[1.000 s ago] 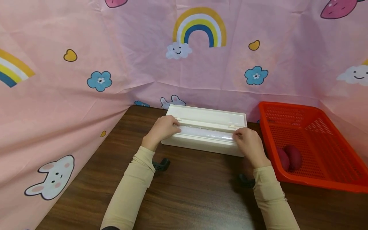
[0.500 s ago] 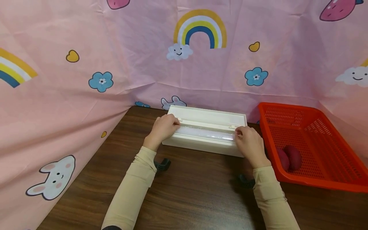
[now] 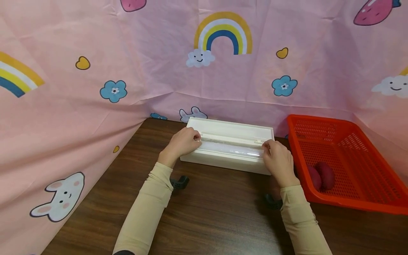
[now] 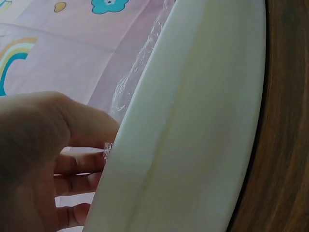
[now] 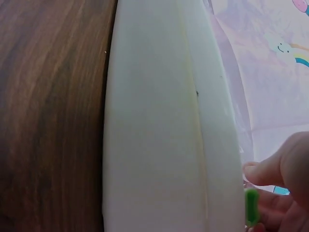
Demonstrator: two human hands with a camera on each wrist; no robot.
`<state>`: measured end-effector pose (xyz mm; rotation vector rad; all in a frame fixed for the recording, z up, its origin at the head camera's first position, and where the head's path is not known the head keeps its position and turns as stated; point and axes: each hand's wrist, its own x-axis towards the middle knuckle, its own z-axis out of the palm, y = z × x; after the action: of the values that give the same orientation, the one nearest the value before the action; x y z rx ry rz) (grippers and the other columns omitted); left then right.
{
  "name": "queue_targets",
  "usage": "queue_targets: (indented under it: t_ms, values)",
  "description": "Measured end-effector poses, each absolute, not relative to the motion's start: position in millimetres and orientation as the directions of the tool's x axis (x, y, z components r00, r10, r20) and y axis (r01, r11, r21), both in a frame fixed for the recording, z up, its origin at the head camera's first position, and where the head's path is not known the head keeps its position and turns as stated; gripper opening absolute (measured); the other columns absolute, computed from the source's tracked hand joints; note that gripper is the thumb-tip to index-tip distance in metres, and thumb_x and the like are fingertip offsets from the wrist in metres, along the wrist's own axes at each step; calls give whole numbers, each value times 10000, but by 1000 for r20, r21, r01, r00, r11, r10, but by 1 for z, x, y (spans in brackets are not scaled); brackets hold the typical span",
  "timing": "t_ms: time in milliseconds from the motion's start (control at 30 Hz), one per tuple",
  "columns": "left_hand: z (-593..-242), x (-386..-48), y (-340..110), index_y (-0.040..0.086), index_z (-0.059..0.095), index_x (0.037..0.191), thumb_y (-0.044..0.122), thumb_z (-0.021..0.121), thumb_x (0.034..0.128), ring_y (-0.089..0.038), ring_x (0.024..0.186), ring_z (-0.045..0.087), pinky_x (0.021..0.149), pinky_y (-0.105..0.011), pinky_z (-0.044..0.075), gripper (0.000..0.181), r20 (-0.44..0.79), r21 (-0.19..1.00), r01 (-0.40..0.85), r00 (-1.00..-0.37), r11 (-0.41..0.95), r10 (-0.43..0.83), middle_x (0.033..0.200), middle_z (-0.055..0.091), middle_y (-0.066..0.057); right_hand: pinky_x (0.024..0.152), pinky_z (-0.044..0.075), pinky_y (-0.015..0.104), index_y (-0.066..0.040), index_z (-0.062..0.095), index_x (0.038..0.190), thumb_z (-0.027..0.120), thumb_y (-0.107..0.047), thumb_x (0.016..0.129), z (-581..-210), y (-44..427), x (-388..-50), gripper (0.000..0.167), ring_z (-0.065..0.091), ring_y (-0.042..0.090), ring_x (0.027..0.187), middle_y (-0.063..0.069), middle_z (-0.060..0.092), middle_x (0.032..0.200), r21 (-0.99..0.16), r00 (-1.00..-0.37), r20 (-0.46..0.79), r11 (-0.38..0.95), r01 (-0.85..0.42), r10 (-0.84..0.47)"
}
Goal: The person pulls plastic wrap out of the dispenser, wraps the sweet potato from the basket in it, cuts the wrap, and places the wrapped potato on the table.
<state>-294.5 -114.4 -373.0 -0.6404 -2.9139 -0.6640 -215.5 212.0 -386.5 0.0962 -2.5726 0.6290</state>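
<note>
Fingertips of your left hand [image 3: 182,143] are closed in a pinch on one corner of the film [image 4: 130,82], the other fingers loosely bent below the thumb. Your left arm reaches forward and slants inward, bringing that hand over the left end of the box [image 3: 224,163], which sits across the far part of the table [image 3: 216,219]. Between your hands, the roll [image 3: 229,148] lies lengthwise in the box, with the lid [image 3: 231,126] tipped back behind it. A thin edge of film runs from one hand toward the other, so the step looks like drawing the free end off the roll; the next move would call for an even pull with both ends level, so the sheet doesn't skew or cling to itself. Your right hand [image 3: 279,163] mirrors the left at the other end, arm angled inward, thumb and finger nearly together, apparently on the film, beside a small green piece [image 5: 251,208]. Farther right, near that arm, the basket [image 3: 357,203] holds two dark red things [image 3: 326,175].
</note>
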Motion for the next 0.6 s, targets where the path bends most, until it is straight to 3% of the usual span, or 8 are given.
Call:
queue_targets:
  t_ms: [200,400,600]
  values:
    - [-371,-291,-113,159,809,1002,230,689,954,-222,951,631,770,-410,540,147,189,396,425,-905,814,380,1023,726,-35,713,556,531,55,745,961,607,15,911,-384,211,-218,152,669,373,764,240,731,893,-488,-850,524,837,-248,54]
    - [-370,-291,-115,164,801,1030,262,684,972,-217,928,672,791,-425,551,164,189,425,412,-911,806,366,1063,759,-31,638,517,329,39,755,1036,632,-32,873,-373,216,-215,216,651,298,755,222,737,890,-614,-905,409,769,-179,116]
    - [-369,-291,-116,169,799,1046,275,679,976,-204,892,668,774,-410,541,175,184,438,411,-911,799,368,1058,761,-33,610,438,310,66,769,1004,607,-49,866,-369,222,-214,242,600,324,753,239,722,876,-545,-943,320,832,-108,87]
